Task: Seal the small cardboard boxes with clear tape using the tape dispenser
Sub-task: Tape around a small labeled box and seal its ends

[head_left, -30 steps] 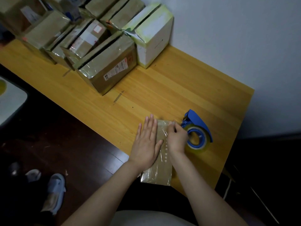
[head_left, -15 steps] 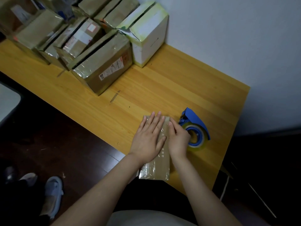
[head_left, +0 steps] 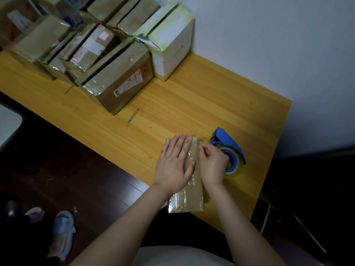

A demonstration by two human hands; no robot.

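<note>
A small cardboard box, brown and wrapped in glossy clear tape, is laid flat on the near edge of the wooden table, its long axis running from 12 to 6 o'clock and its near end jutting past the table's edge. The left hand is laid flat on the box's top, fingers straight and spread toward 12 o'clock, nothing being gripped. The right hand is set against the box's 3 o'clock side, its fingers bent and their tips brought to the far right edge of the box; whether tape is pinched there cannot be told.

Just beside the right hand, at 3 o'clock of the box, a blue tape dispenser with a roll of clear tape is seen standing on the table, partly hidden by that hand.

At 10 to 11 o'clock, well apart from the small box, a cluster of taped brown boxes is packed together at the table's far side, with a white and green box placed against the wall at 12 o'clock. A pair of sandals is seen on the dark floor at 8 o'clock.
</note>
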